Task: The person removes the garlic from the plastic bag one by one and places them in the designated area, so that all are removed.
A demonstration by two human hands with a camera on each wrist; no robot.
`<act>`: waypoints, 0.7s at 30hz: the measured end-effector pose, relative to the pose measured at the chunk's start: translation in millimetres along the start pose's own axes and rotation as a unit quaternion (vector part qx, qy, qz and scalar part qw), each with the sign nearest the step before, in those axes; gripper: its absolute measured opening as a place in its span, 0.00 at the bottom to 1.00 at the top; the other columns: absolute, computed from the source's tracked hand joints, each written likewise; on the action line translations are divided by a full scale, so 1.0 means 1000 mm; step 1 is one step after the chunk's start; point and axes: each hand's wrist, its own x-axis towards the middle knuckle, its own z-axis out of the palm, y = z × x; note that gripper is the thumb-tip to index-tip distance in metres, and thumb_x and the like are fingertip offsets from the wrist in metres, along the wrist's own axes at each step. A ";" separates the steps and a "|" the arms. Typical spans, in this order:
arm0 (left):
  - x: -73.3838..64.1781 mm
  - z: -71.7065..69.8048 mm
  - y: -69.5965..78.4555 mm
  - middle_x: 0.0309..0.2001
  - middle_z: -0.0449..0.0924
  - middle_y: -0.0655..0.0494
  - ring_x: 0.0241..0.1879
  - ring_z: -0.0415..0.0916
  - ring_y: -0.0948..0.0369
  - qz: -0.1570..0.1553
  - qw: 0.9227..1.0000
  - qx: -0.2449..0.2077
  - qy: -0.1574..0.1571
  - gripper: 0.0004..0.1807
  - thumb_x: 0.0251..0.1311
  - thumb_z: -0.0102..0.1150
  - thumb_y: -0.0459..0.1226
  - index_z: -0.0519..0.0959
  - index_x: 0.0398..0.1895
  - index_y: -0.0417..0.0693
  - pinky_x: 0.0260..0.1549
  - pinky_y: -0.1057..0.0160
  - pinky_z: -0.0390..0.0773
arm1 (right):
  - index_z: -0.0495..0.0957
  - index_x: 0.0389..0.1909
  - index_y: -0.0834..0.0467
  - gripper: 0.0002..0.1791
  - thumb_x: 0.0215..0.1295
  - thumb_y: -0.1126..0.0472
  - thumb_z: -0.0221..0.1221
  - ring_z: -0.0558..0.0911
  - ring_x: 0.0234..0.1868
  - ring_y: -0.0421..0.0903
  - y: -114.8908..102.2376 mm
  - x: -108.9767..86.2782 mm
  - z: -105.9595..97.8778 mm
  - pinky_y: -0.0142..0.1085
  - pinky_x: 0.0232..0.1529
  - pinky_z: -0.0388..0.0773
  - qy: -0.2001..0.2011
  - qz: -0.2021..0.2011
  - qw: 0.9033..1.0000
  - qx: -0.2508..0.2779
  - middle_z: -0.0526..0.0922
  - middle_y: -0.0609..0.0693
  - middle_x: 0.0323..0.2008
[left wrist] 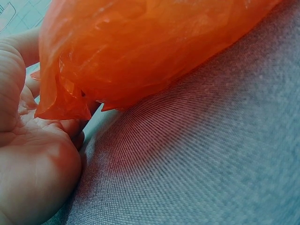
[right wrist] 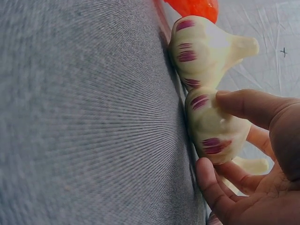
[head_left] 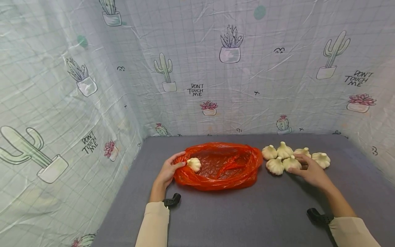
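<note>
A red plastic bag (head_left: 216, 183) lies on the table with its mouth spread wide. My left hand (head_left: 168, 169) holds the bag's left rim, thumb on the inner side and fingers outside; thin red film (left wrist: 140, 61) bunches against them in the left wrist view. One garlic bulb (head_left: 194, 165) is inside the bag, close to the left thumb tip. To the right of the bag, my right hand (head_left: 311, 171) pinches a whitish garlic bulb (right wrist: 218, 124) with purple streaks between thumb and fingers. That bulb appears to be still at table level.
Several other garlic bulbs (head_left: 274, 166) cluster around the right hand, some touching one another. One bulb (head_left: 321, 160) sits right of that hand. The grey table (head_left: 222, 216) meets a hanging printed sheet (head_left: 247, 99) at the back and sides.
</note>
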 end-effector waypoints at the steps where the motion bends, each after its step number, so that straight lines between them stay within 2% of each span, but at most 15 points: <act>1: 0.000 0.000 0.000 0.72 0.70 0.49 0.60 0.75 0.58 0.000 1.000 0.000 0.000 0.29 0.66 0.66 0.34 0.74 0.70 0.51 0.51 0.64 0.83 | 0.62 0.72 0.72 0.38 0.68 0.57 0.66 0.78 0.57 0.71 0.001 0.000 0.000 0.26 0.38 0.75 0.002 -0.002 1.000 -0.001 0.67 0.75 0.67; 21: -0.001 0.002 0.000 0.71 0.71 0.48 0.59 0.77 0.60 0.004 1.000 -0.004 0.003 0.29 0.65 0.66 0.33 0.75 0.70 0.51 0.50 0.64 0.83 | 0.60 0.72 0.74 0.39 0.69 0.60 0.65 0.78 0.55 0.73 0.005 0.003 -0.001 0.27 0.37 0.76 -0.007 -0.005 1.000 0.002 0.65 0.79 0.67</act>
